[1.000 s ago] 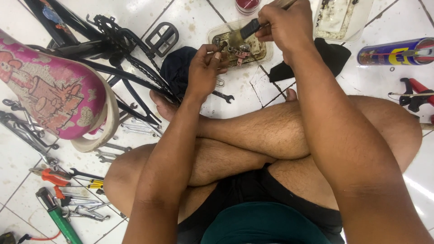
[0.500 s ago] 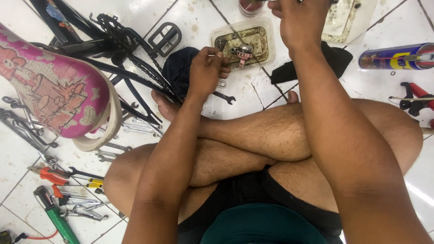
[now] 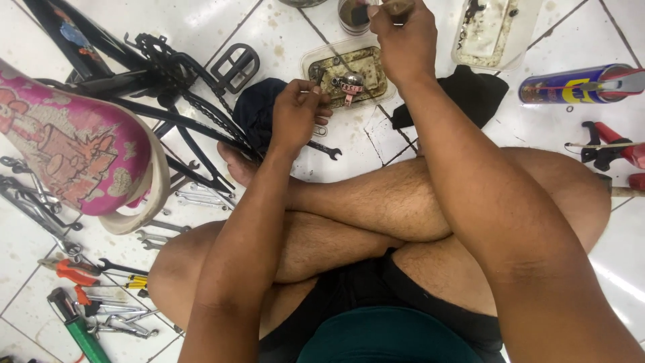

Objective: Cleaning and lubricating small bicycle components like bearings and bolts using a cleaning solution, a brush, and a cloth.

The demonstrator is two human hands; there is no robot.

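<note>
I sit cross-legged on a white tiled floor. My left hand [image 3: 299, 111] pinches a small greasy metal bicycle part [image 3: 348, 84] and holds it over a shallow dirty plastic tray [image 3: 316, 64]. My right hand [image 3: 403, 40] is closed around a brush handle, its tip reaching into a small round cup [image 3: 349, 15] of dark liquid at the top edge. The brush itself is mostly hidden by the fist.
An upturned bicycle lies at left, with pink saddle [image 3: 67, 151], black frame, chain and pedal [image 3: 235, 67]. Wrenches [image 3: 195, 198], pliers [image 3: 74, 272] and a green-handled tool [image 3: 80, 329] are scattered lower left. A spray can [image 3: 578, 84], red cutters [image 3: 611, 151], black rags [image 3: 470, 94] and a second tray [image 3: 494, 30] lie on the right.
My right hand has moved up and away from the tray to the small cup at the top edge. My left hand has stayed over the tray with the part.
</note>
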